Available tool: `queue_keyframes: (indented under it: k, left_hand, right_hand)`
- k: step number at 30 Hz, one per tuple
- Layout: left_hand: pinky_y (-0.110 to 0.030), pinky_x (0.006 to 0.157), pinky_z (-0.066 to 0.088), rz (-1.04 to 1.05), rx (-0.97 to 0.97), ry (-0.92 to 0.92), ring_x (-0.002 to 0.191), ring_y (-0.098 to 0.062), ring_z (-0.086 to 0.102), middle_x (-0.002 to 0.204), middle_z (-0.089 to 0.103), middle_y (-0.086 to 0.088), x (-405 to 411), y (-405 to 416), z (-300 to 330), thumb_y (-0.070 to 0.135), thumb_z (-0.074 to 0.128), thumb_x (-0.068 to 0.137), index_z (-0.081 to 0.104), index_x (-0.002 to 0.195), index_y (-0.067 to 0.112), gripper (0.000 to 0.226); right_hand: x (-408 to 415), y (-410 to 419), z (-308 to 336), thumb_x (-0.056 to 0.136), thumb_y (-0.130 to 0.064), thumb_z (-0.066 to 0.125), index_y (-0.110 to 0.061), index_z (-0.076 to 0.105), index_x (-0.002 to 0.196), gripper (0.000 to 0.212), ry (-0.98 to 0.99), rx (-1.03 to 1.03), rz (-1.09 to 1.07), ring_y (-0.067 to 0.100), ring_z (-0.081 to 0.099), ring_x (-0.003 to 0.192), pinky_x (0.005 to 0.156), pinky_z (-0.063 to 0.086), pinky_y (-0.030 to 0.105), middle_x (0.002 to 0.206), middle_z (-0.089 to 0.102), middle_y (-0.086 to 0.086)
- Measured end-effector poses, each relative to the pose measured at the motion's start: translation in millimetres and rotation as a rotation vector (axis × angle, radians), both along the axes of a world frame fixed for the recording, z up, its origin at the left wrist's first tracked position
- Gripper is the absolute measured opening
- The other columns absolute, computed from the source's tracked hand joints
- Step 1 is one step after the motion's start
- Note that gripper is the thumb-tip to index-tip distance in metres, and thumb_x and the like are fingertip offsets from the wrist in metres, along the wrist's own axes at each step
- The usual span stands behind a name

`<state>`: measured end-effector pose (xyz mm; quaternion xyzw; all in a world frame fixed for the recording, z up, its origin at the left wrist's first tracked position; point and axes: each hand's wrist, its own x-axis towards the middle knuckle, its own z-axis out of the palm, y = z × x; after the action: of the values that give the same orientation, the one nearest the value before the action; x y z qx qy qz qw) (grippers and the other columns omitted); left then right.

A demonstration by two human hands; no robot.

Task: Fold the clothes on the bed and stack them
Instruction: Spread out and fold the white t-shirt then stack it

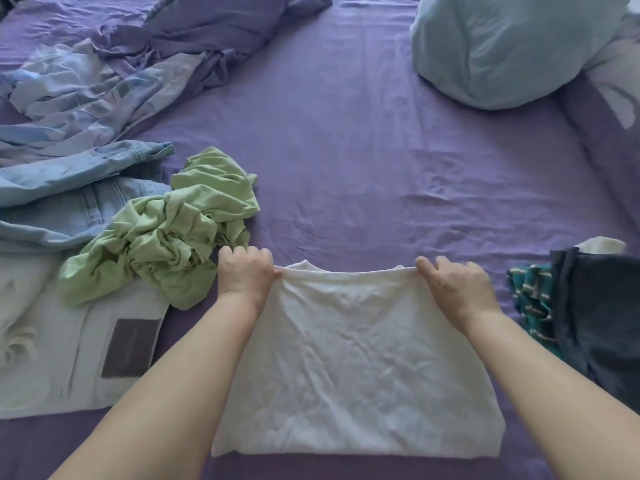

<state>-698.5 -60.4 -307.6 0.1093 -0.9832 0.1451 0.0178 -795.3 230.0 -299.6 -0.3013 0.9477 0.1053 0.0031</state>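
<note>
two bare, sleeveless forearms, unadorned hands (pixel 246 271)

A bedroom at home.
Purple sheet (pixel 363 140) covers the bed, pale blue pillow (pixel 512 46) (plump), crumpled duvet (pixel 104 74).

a bed (pixel 363 150) is covered by a wrinkled purple sheet, lit softly and evenly. a pale blue pillow (pixel 502 46) is seen at its far right, and crumpled purple bedding (pixel 214 29) is bunched at the far left.
</note>
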Motion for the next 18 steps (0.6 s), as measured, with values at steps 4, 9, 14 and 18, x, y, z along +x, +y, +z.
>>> queue_keyframes:
  k: [4, 9, 14, 18]
  left_hand:
    - [-0.041, 0.091, 0.038, 0.197, 0.097, -0.195, 0.095, -0.024, 0.054, 0.097, 0.061, -0.003, -3, 5, -19, 0.052, 0.048, 0.092, 0.057, 0.092, 0.016, 0.037]
    - [-0.061, 0.105, 0.029, -0.093, 0.251, 0.083, 0.117, -0.035, 0.056, 0.124, 0.059, -0.016, 23, 39, -28, 0.026, 0.058, 0.086, 0.067, 0.109, 0.008, 0.031]
    - [-0.062, 0.104, 0.027, -0.185, 0.397, -0.144, 0.128, -0.034, 0.048, 0.139, 0.052, -0.007, 53, 85, -42, 0.057, 0.032, 0.086, 0.059, 0.129, 0.023, 0.061]
    - [-0.068, 0.104, 0.017, -0.204, 0.393, -0.115, 0.140, -0.036, 0.027, 0.152, 0.033, -0.008, 55, 80, -76, 0.065, 0.033, 0.086, 0.041, 0.143, 0.025, 0.070]
  right_hand:
    - [2, -8, -18, 0.069, 0.009, 0.065, -0.003, 0.064, 0.090, 0.025, 0.052, -0.016, -0.096, 0.031, 0.061, 0.065, 0.066, 0.046, 0.038, 0.072, 0.058, 0.014]
    - [43, -16, -37, 0.079, -0.013, 0.063, -0.011, 0.069, 0.102, 0.024, 0.065, -0.214, -0.040, 0.032, 0.062, 0.109, 0.100, 0.038, 0.055, 0.111, 0.067, 0.011]
    - [70, -24, -58, 0.095, -0.056, 0.016, -0.027, 0.060, 0.128, 0.062, -0.160, -0.100, 0.034, 0.031, 0.049, 0.127, 0.105, 0.029, 0.061, 0.136, 0.055, 0.007]
    - [65, -19, -80, 0.096, -0.058, 0.010, -0.030, 0.045, 0.139, 0.063, -0.221, -0.140, 0.045, 0.026, 0.027, 0.139, 0.105, 0.021, 0.061, 0.148, 0.040, 0.007]
